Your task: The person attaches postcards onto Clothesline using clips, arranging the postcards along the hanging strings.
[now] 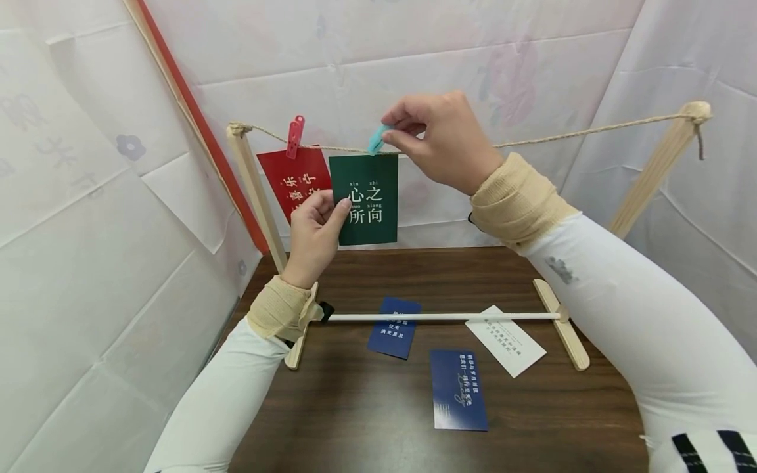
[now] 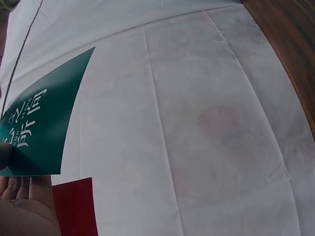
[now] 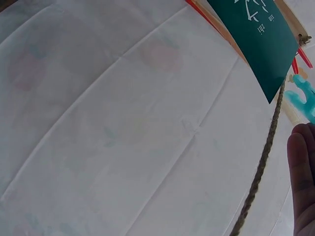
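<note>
Your hands at the twine line
Your left hand [image 1: 313, 230] pinches the dark green printed card [image 1: 363, 198]; your right hand [image 1: 440, 141] squeezes the turquoise plastic clothespin [image 1: 375, 140] on the rough twine cord [image 3: 261, 167]. Only the head view shows both grips.

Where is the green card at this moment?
In the head view the green card hangs at the rope, right of the red card, held by the left hand.
</note>
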The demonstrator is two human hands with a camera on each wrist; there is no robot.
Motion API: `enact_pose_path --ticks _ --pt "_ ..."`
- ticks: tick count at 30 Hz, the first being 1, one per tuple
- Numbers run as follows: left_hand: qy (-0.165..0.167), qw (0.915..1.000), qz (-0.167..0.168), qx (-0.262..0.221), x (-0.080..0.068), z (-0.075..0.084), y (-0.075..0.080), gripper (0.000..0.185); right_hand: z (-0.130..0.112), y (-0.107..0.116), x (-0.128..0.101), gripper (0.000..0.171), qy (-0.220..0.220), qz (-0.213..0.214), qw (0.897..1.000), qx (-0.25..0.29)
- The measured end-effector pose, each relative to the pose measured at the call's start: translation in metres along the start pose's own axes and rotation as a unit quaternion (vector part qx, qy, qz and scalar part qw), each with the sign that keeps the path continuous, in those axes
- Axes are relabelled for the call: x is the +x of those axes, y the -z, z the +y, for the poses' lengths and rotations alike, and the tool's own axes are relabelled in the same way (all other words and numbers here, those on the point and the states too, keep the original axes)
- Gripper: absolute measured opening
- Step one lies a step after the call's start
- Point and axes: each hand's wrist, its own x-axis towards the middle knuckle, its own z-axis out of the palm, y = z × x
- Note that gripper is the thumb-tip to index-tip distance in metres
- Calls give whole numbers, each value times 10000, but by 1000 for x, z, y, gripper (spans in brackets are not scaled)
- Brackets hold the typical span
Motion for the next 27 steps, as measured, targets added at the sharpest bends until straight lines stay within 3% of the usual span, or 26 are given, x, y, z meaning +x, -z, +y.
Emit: enact_pose_path --ticks 12,27 --pt "73 10000 22 36 1 4 0 23 0 -4 12 11 -434 1 9989 194" --pt "141 9999 -2 92 1 4 -1 24 1 -8 20 15 -691 -640 9955 121"
